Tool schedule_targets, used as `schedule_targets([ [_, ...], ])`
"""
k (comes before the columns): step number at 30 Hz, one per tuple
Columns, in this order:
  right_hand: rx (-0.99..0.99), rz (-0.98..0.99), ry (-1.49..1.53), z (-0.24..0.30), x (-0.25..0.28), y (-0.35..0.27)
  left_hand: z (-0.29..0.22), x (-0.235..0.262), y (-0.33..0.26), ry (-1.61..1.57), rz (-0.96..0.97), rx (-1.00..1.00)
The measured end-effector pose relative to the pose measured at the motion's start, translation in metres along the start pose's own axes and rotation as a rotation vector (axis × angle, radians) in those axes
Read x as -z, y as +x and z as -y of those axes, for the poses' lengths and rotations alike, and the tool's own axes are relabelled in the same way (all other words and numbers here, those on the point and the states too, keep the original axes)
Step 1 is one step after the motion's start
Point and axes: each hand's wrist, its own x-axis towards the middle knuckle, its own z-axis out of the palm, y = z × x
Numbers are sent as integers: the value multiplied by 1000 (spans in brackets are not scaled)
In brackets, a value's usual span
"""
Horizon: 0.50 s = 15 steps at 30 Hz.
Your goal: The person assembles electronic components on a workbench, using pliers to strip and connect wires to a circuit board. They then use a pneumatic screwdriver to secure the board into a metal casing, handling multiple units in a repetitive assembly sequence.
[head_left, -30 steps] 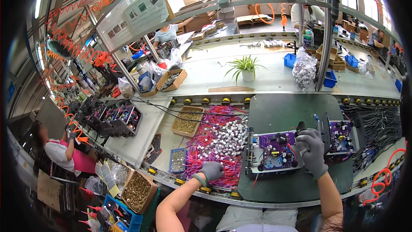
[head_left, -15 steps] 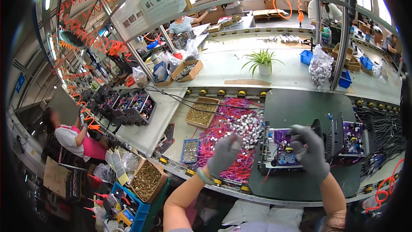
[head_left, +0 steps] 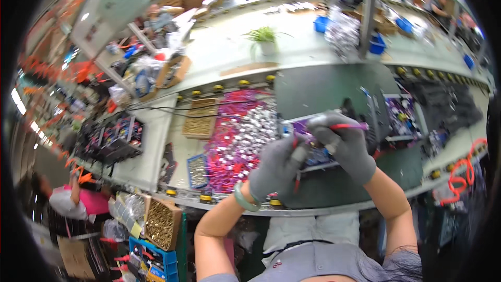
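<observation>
Both my hands wear grey gloves and meet over a purple circuit board (head_left: 312,157) held in a metal frame on the dark green mat (head_left: 323,86). My left hand (head_left: 279,169) grips a red wire with a silver end (head_left: 298,152). My right hand (head_left: 342,143) pinches the other end of the red wire (head_left: 350,126) just above the board. A pile of red and pink wires with silver ends (head_left: 237,141) lies right beside my left hand. Much of the board is hidden under my hands.
A second purple board (head_left: 402,117) lies to the right. Left of the pile are a tray of brass parts (head_left: 201,117) and a small blue tray (head_left: 197,169). Behind stand a potted plant (head_left: 263,36) and blue bins (head_left: 377,43). A person in pink (head_left: 78,201) works at lower left.
My left hand rose from the table's front edge, passed over the wire pile and came to the board with a red wire. My right hand closed on the wire's other end.
</observation>
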Motion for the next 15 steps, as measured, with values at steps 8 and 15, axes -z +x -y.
schedule_targets([
  [8,-131,77,-10,7,38,-2,-10,-18,36,80,84,-177],
  [15,-73,224,-219,18,64,7,-14,-19,45,88,107,-334],
])
